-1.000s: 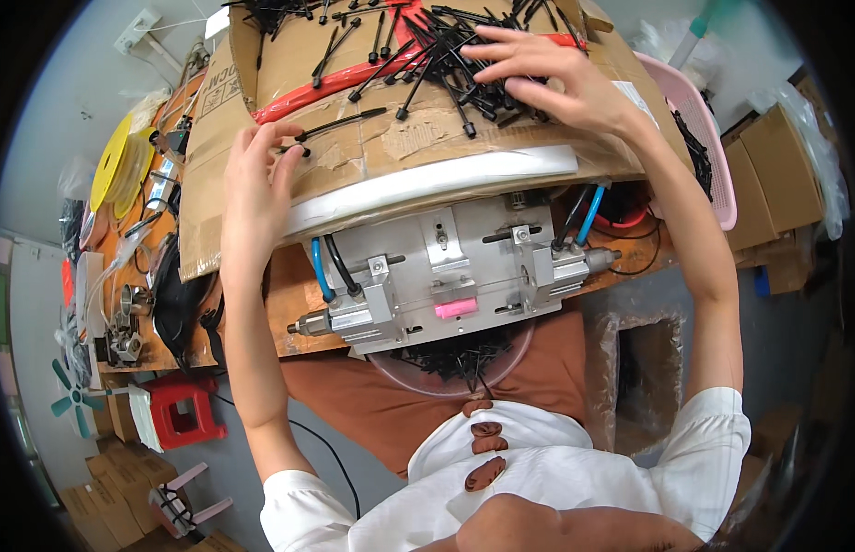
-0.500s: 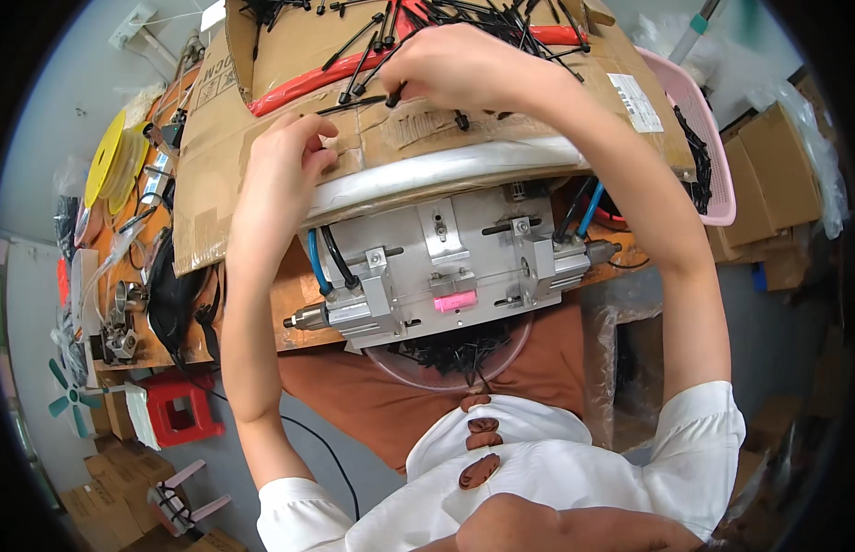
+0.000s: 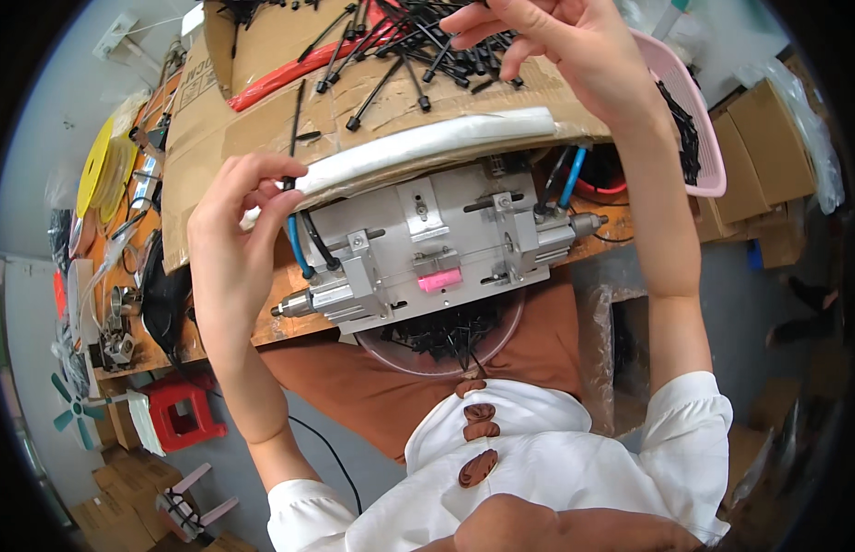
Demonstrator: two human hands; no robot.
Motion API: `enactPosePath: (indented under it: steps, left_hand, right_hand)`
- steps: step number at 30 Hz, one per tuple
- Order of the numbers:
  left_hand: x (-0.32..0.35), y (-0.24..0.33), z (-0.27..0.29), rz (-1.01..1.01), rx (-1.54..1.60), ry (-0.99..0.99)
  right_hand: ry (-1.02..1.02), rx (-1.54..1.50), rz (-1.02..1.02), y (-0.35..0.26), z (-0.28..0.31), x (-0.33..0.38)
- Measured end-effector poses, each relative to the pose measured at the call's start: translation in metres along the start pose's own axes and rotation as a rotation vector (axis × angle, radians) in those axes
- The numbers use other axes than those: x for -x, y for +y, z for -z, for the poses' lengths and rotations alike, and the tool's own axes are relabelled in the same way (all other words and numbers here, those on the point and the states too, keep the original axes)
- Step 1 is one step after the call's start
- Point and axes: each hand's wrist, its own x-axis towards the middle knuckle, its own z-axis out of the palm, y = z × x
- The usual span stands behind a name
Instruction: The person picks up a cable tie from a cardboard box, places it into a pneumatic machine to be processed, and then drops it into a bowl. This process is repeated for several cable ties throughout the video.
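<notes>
Within left hand (image 3: 234, 221), black rod (image 3: 297, 120)

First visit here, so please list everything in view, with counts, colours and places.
Bench: one, orange, centre
Carton: one, brown, on bench
Rods: many, black, mostly on carton
Red tape: some, red, across carton
White strip: one, white, carton's near edge
Fixture: one, silver, bench's near edge
Pink piece: one, pink, on fixture
Bowl: one, translucent, below fixture
Basket: one, pink, right
Spool: one or more, yellow, left
Stool: one, red, lower left
Fan: one, green, lower left
Boxes: several, brown, both sides
Left hand: one, bare, pinching a rod
Right hand: one, bare, near rods
</notes>
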Motion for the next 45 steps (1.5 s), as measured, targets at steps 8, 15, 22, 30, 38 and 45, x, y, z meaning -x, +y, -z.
enactPosePath:
  steps: [8,15,22,30,38,45]
  left_hand:
    - [0.061,0.006,-0.047,-0.061,-0.025,0.164]
    - [0.151,0.025,-0.126,-0.062,-0.234,-0.159]
    - [0.147,0.021,-0.144,-0.058,-0.451,-0.167]
    - [0.146,0.023,-0.144,-0.035,-0.506,-0.165]
    - [0.008,0.011,-0.082,-0.228,-0.326,0.147]
    - [-0.047,-0.034,-0.049,-0.240,-0.145,-0.173]
  right_hand:
    - [0.174,-0.137,0.127,0.036,0.013,0.042]
    - [0.200,-0.181,0.102,0.056,0.035,0.093]
    - [0.244,-0.338,0.093,0.038,0.019,0.109]
    - [0.330,0.000,-0.001,0.039,-0.034,0.149]
    - [0.008,0.703,0.113,0.094,-0.116,0.212]
    - [-0.072,0.757,0.081,0.101,-0.134,0.201]
